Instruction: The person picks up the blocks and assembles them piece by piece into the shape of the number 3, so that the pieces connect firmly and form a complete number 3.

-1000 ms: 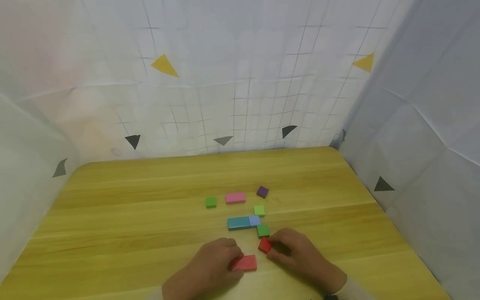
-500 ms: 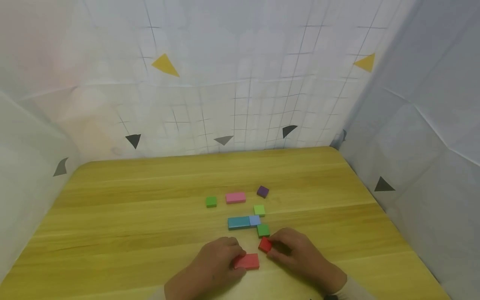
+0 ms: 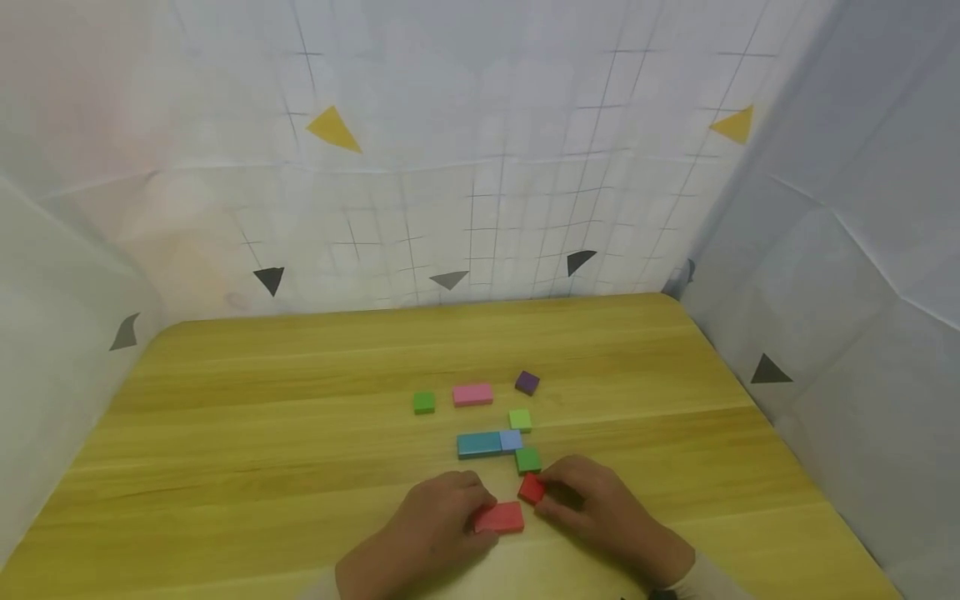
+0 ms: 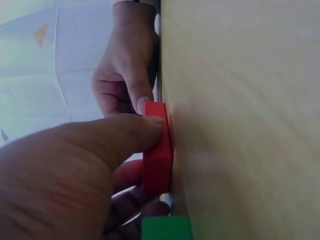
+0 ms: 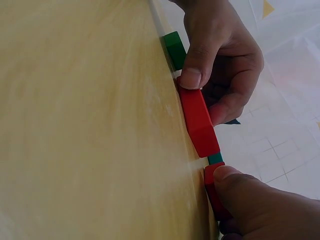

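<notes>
My left hand [image 3: 438, 521] pinches a long red block [image 3: 501, 517] at its left end, thumb on the near side. The block lies flat on the table, its free end just short of a small red block [image 3: 532, 489]. Thumb and finger of my right hand [image 3: 596, 508] hold that small block, which is turned at an angle. Directly beyond it sits a green block [image 3: 528, 461]. The right wrist view shows a narrow gap between the long block [image 5: 197, 117] and the small one [image 5: 212, 190]. A green block [image 4: 166, 227] appears low in the left wrist view.
A teal block [image 3: 478, 446] touches a light blue block [image 3: 511, 441], with a lime block [image 3: 520, 420] behind. Farther back are a pink block [image 3: 472, 395], a purple block [image 3: 527, 382] and another green block [image 3: 423, 403]. White sheets [image 3: 465, 192] surround the wooden table.
My left hand has slid the long red block to the right and slightly away from me, closer to the small red block. My right hand has stayed in place.
</notes>
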{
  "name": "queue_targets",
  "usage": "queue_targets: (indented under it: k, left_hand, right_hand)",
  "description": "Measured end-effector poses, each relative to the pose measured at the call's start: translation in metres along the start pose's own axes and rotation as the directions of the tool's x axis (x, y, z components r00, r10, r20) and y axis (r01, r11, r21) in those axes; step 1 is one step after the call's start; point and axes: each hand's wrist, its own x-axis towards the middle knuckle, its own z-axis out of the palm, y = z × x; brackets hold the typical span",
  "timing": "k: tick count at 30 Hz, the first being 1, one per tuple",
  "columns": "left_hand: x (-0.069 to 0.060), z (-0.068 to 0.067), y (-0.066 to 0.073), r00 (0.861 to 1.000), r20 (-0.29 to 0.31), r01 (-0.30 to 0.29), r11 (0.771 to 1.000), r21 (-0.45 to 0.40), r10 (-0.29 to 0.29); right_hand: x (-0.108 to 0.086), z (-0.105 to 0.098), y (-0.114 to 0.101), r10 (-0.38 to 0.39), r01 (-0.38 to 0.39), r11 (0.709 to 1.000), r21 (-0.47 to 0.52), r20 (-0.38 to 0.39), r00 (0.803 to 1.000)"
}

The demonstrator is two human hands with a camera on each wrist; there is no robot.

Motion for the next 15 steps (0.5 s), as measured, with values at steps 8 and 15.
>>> queue_targets:
  k: [8,15]
  left_hand:
    - [0.0000,0.0024,-0.0010,1.000,-0.023,-0.011,1.000,0.003,0.011]
    - [0.0012,0.0007,0.0010,0.999,-0.034,-0.030,0.999,0.034,0.031]
  right_hand:
    - [0.0002,0.0008,0.0020,-0.023,0.023,1.000,0.007,-0.015,1.000]
    - [0.0007,0.0005,0.0005,0.003,-0.002,1.000,0.013,-0.011,1.000]
